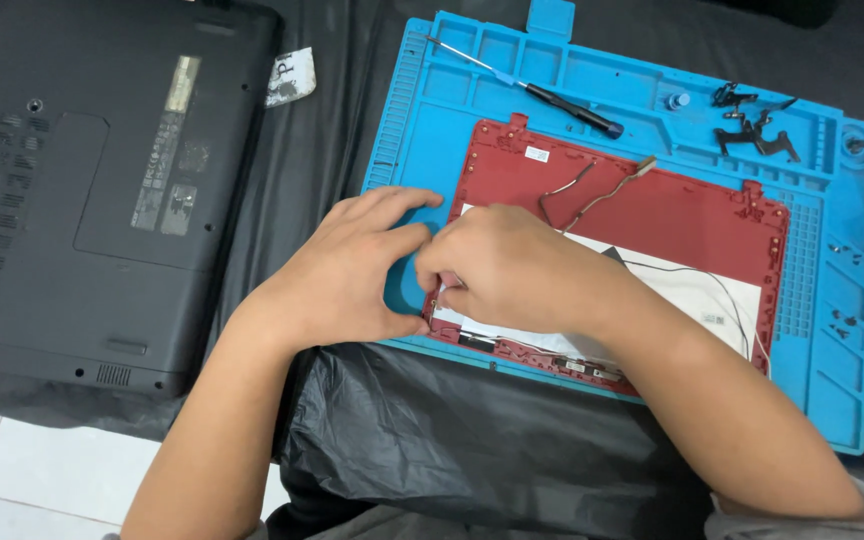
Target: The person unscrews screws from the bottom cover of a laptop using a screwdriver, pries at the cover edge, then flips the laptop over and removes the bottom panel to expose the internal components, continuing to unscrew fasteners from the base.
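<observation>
At the near edge of the work surface, a sheet of black plastic film [452, 440] drapes toward the person, probably as a protective cover. Directly beyond it, both hands meet at the near left corner of the red laptop lid shell [652, 205], which lies inner face up on the blue silicone repair mat [832, 380]. The left hand [347, 270] rests on the mat's left portion with fingers curled inward toward the shell's corner; it appears to brace the part, though whether it pinches anything cannot be told. The right hand [502, 265] lies over the shell's left edge with fingers clenched downward on something small at the corner; the item gripped is hidden. A white panel backing [692, 285] covers the shell's near half, and thin cables [592, 195] run loose across the bare red surface. Along the mat's far edge, a screwdriver [527, 85] lies across the tray compartments, within reach of either hand. Near the far right corner, black metal hinge parts [752, 125] sit grouped in the mat's recesses, evidently to keep removed hardware together; small screws [840, 320] occupy the right-side compartments. Left of the mat, well apart, a black laptop base [102, 180] lies bottom side up, with a torn white scrap [290, 75] just beside its far right corner.
</observation>
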